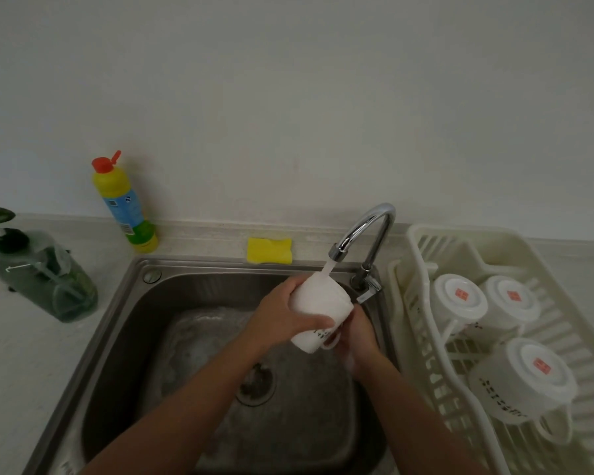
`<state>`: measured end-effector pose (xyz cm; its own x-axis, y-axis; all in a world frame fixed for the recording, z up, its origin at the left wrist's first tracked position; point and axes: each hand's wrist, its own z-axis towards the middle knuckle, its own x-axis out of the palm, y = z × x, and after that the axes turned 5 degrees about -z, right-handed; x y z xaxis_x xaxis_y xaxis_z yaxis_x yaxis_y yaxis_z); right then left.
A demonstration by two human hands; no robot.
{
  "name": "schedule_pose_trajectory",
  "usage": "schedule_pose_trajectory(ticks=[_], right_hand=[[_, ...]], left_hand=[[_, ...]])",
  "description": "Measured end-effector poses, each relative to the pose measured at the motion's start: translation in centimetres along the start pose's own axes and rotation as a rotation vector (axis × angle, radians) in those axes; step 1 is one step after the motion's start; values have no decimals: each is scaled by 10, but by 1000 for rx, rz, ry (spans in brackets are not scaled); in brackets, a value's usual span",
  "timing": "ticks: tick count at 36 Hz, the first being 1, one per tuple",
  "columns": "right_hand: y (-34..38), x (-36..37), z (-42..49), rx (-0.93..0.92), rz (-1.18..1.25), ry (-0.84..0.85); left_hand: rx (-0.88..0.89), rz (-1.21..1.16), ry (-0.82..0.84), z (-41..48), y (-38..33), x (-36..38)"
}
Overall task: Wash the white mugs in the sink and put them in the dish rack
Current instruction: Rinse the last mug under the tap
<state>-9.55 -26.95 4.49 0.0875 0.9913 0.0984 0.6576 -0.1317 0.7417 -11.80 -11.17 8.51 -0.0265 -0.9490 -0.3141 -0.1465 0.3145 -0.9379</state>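
white mug (318, 303): held tilted over the steel sink (127, 323), base raised into the faucet (367, 231) stream | left hand (282, 317): fingers curled round the mug body | right hand (359, 332): set at the handle end, grip hidden, cannot be told | dish rack (426, 234): three upturned mugs (458, 298) are stood inside

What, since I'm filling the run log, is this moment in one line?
step: rinsing | left hand: grips white mug | right hand: holds its lower end | tap: running | dish rack: three mugs upside down
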Motion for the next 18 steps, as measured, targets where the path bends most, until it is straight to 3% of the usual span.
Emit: schedule_pose_trajectory(ticks=[7,18], right_hand=[[1,7,-17,-94,-115,-35],[27,38,-26,-185,-322,35]], left_hand=[[48,-64,109,-11,24,-15],[44,-297,13,-19,38,-35]])
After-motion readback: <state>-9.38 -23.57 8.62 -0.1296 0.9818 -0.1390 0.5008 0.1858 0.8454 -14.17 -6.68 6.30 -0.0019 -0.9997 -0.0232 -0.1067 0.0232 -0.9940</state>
